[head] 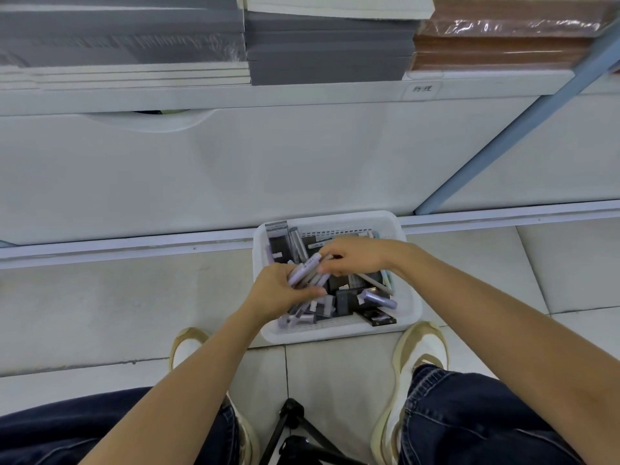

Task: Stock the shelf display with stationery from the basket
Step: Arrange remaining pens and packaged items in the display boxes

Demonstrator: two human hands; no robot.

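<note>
So the left hand [280,293] is wrapped pretty tight round a bunch of lilac pens [307,268]. The thumb is across the front and the fingers are curled behind, and the pens fan out up and to the right from the fist. The right hand [355,255] comes in from the other side with its fingers bent down, pinching at the top end of that same bunch. Can't tell exactly which pen it's got, the fingertips cover that bit. Both hands are right over the basket [411,297].

The basket is a white slotted plastic one sitting on the tiled floor [100,313], pushed up against the foot of the shelf [268,169]. It's got plenty in it: flat black packs [342,302], more loose lilac pens [377,298] and a couple of taller packs standing at the back left corner.

The person is down low with a knee in dark jeans [469,414] on either side, and a pale trainer [419,347] just beside the basket's near right corner. A black tripod [295,427] stands between the feet.

Above the shelf's white front panel there are stacks of grey notebooks [328,52], a brown stack [503,45] to the right in shiny wrap, and a small handwritten label [422,88] on the shelf edge. It's too blurry for me to read.
</note>
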